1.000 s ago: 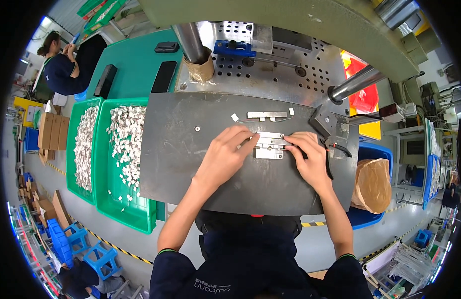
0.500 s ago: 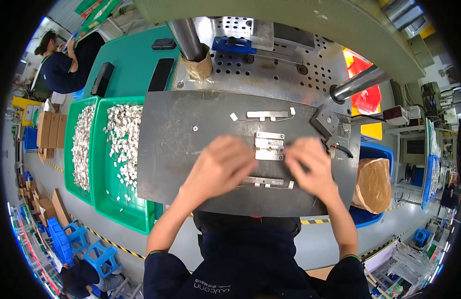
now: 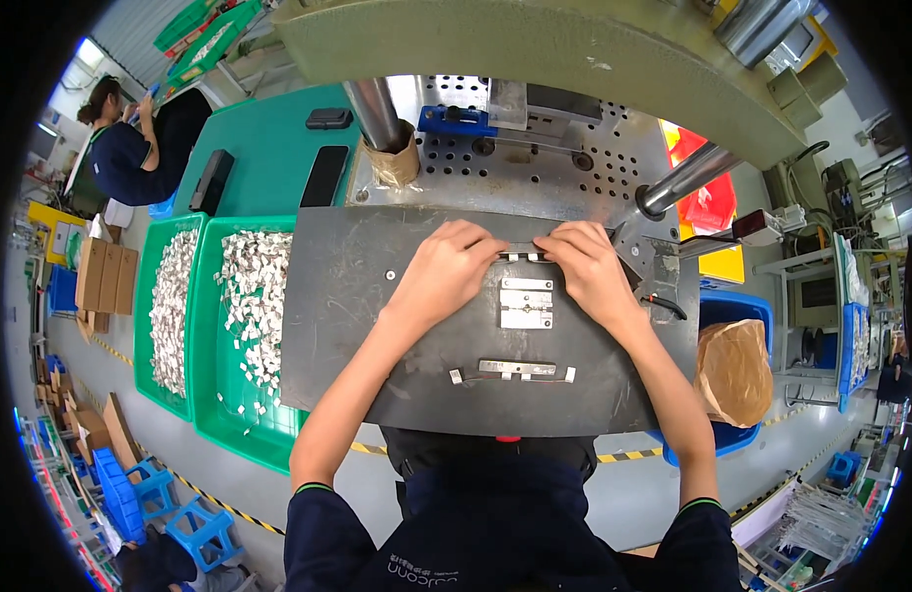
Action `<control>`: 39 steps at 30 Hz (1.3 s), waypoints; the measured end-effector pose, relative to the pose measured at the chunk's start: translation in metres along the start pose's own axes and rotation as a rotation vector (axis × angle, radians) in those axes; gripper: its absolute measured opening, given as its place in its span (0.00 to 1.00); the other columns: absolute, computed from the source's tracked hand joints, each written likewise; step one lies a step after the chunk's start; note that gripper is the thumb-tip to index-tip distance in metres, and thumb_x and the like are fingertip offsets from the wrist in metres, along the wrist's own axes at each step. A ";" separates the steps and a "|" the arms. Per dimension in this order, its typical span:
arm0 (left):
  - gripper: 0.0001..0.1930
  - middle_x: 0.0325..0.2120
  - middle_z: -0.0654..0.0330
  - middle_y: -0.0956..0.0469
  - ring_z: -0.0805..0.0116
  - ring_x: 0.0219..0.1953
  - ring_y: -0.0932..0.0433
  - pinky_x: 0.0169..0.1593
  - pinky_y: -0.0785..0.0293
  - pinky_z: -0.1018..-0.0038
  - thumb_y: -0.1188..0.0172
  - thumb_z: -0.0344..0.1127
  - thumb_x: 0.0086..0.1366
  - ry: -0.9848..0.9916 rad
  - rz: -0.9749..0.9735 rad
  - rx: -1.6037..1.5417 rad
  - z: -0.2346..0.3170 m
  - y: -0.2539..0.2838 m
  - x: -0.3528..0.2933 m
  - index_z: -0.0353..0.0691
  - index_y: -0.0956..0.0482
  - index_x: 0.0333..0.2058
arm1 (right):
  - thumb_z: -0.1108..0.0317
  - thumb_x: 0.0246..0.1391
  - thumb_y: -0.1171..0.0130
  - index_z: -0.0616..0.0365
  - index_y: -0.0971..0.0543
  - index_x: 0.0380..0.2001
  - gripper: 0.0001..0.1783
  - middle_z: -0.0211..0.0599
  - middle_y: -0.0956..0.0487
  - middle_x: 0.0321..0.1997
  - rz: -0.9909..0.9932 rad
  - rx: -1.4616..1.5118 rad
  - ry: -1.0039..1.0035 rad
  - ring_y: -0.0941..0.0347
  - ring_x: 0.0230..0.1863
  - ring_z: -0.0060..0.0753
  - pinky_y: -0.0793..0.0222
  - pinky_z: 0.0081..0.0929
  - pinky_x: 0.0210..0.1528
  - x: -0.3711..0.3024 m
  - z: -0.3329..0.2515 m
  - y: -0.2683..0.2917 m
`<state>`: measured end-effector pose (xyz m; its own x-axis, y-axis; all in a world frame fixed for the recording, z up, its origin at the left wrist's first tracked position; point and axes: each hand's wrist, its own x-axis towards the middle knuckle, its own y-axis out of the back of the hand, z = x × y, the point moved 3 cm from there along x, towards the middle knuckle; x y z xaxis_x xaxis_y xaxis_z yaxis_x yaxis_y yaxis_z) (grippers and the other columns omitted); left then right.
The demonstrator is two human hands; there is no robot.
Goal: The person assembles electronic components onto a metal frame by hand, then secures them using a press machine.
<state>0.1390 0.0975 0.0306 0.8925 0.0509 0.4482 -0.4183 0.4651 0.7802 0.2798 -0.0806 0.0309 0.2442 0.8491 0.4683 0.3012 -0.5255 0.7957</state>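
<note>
Both hands meet at the far side of a dark work plate, at the two ends of a narrow metal bar (image 3: 521, 248) fitted with small white connectors. My left hand (image 3: 450, 264) pinches its left end and my right hand (image 3: 586, 264) its right end; the fingers hide the bar's ends and any wires there. Just nearer lies a silver metal block fixture (image 3: 526, 303), untouched. Closer to me sits a second metal bar (image 3: 516, 368), with thin wires running to a white connector at each side.
Green bins (image 3: 241, 414) of white-ended wire pieces stand left. A phone (image 3: 324, 177) lies on the green mat (image 3: 268, 148). Steel posts (image 3: 688, 181) rise beyond the plate (image 3: 377, 237). Black-handled pliers (image 3: 665, 305) and a blue bin (image 3: 740, 304) with brown paper are right. Another person (image 3: 125, 148) sits far left.
Both hands have moved away from me, from beside the fixture to the far bar, and closed on its ends. The near bar, partly covered earlier, now shows fully. The view has shifted slightly.
</note>
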 end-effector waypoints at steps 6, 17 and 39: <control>0.10 0.41 0.58 0.19 0.65 0.40 0.17 0.45 0.21 0.68 0.34 0.24 0.67 0.306 -0.041 -0.656 0.019 0.014 -0.019 0.38 0.12 0.45 | 0.82 0.59 0.36 0.63 0.14 0.46 0.12 0.40 0.19 0.47 -0.003 0.461 -0.302 0.19 0.42 0.34 0.23 0.28 0.44 -0.027 -0.027 0.018; 0.17 0.45 0.62 0.22 0.73 0.35 0.19 0.37 0.19 0.75 0.25 0.23 0.57 0.252 -0.040 -0.633 0.018 -0.005 -0.031 0.44 0.09 0.46 | 0.81 0.49 0.25 0.62 0.10 0.43 0.16 0.38 0.20 0.48 0.008 0.641 -0.333 0.22 0.40 0.25 0.26 0.25 0.48 -0.050 -0.018 -0.003; 0.19 0.57 0.52 0.19 0.73 0.31 0.14 0.44 0.22 0.73 0.36 0.16 0.60 0.501 -0.154 -0.888 0.022 -0.001 -0.035 0.34 0.16 0.50 | 0.80 0.52 0.31 0.59 0.15 0.43 0.14 0.34 0.25 0.48 0.025 0.571 -0.449 0.34 0.29 0.17 0.35 0.19 0.32 -0.046 -0.032 0.005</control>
<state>0.1040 0.0757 0.0240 0.9789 0.2031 -0.0215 -0.1992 0.9728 0.1186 0.2411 -0.1205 0.0256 0.5752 0.7971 0.1837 0.6946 -0.5946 0.4049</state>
